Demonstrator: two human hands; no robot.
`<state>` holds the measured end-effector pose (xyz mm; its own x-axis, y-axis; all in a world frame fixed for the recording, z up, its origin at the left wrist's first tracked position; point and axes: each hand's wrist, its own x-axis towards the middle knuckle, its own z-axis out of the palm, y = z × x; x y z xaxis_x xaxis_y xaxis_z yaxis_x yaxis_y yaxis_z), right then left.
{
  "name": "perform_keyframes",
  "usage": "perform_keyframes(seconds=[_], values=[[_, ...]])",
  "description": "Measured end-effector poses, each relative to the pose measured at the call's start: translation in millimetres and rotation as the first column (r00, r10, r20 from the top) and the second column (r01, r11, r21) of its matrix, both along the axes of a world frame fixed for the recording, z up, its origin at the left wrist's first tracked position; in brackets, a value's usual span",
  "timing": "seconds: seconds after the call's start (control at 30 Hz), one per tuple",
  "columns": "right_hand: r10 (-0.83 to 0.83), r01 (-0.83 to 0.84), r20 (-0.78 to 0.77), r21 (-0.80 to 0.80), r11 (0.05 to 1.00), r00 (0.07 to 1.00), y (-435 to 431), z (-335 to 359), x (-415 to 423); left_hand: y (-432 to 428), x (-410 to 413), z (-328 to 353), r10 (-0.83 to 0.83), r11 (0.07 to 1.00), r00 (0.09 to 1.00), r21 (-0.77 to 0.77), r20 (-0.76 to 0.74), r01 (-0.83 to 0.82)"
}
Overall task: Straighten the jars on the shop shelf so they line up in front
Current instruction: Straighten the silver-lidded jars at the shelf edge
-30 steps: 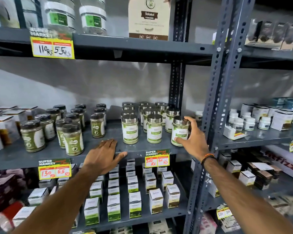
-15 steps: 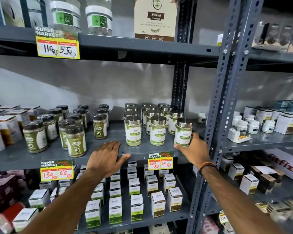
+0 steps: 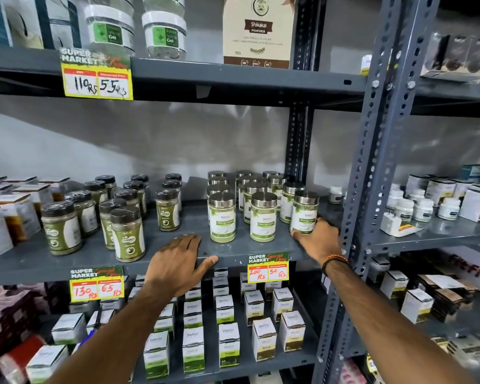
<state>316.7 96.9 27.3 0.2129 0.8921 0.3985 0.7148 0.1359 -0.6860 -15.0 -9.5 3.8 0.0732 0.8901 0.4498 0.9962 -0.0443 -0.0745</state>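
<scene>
Head view: right hand [image 3: 317,241] wraps the base of the rightmost front jar [image 3: 304,213] on the middle shelf [image 3: 67,263], its fingers hidden behind the jar. Left hand [image 3: 178,261] lies open, flat on the shelf edge. Rear jars [image 3: 245,180] are mostly hidden.

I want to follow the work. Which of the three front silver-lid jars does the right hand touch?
The rightmost jar, beside the shelf upright. The right hand holds its base; the middle jar and the left jar stand untouched.
</scene>
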Motion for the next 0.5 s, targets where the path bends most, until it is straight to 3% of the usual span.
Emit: perform_keyframes(seconds=[0.5], values=[[0.0,0.0,-0.038,-0.009,1.0,0.999,-3.5,0.1,-0.9,0.1,-0.3,-1.2,-0.007,1.0,1.0,0.009,0.007,0.007]])
